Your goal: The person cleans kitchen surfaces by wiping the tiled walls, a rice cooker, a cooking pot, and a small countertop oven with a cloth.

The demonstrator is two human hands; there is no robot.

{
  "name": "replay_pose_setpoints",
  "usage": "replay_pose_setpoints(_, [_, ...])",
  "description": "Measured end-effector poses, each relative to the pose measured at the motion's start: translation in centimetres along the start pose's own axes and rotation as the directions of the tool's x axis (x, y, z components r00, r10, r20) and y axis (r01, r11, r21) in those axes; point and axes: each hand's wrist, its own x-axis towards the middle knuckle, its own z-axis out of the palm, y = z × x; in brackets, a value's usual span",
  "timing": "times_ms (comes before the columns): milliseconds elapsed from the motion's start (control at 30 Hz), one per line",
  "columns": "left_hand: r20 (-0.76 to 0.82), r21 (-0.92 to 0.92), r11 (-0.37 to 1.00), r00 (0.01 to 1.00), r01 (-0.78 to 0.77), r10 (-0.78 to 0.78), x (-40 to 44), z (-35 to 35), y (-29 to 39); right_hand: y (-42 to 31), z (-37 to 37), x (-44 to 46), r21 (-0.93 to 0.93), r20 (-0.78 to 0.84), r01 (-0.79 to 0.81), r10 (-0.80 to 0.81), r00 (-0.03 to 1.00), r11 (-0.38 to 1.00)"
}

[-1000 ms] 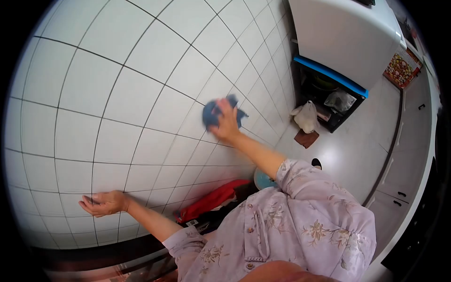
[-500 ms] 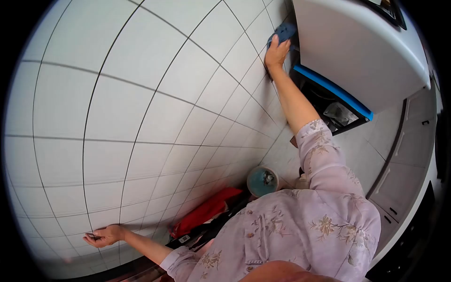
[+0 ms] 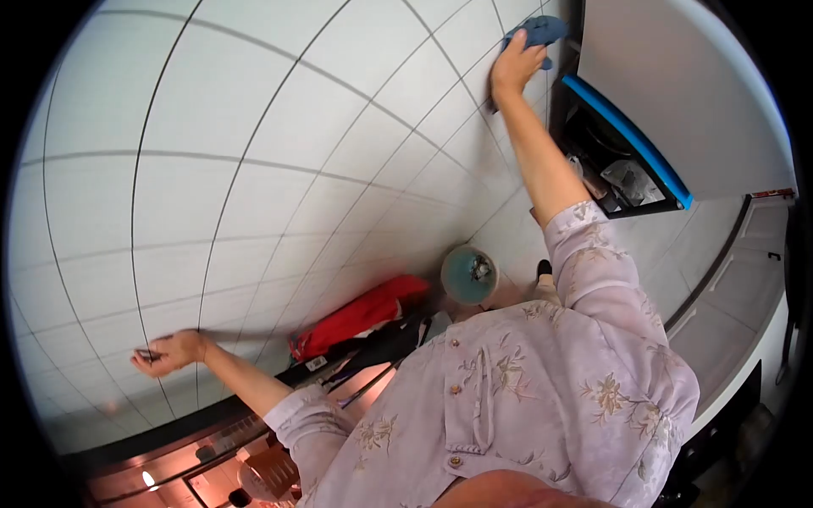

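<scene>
A blue cloth is pressed against the white tiled wall near its right end, beside a tall white appliance. My right hand holds this cloth, fingers spread over it and partly hidden by its folds. Low on the left of the wall is my left hand, its fingers loosely curled and apart with a small dark item at the fingertips that I cannot make out; whether it is held or lies behind them is unclear.
The white appliance stands at the right above a black rack with a blue edge. A bucket of bluish water is on the floor by the wall. A red cloth item lies lower left of it. White cabinets line the right.
My right hand has moved with the blue cloth from mid-wall up and right, beside the appliance. My left hand stays low on the left. The view has shifted, showing more of the bucket.
</scene>
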Motion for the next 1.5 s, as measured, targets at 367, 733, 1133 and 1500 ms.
replay_pose_setpoints(367, [0.424,-0.327,0.932,0.906,0.160,-0.007,-0.4,-11.5,8.5,-2.0,-2.3,-33.2,0.115,0.261,0.184,-0.209,0.942,0.976])
replay_pose_setpoints(733, [0.304,-0.284,0.912,0.874,-0.296,0.378,1.9,-25.4,-0.1,-5.9,-0.7,-32.3,0.204,0.353,0.859,-0.854,0.383,0.469])
replay_pose_setpoints(1133, [0.443,-0.006,0.999,0.896,0.047,-0.039,-1.4,-20.3,-2.2,-5.2,1.2,-17.6,0.041,0.012,0.344,-0.345,0.938,0.938])
replay_pose_setpoints(1500, [0.473,0.516,0.811,0.881,-0.277,0.000,0.7,-17.1,0.6,-11.5,-0.1,-28.4,0.299,0.266,0.910,-0.941,0.211,0.289])
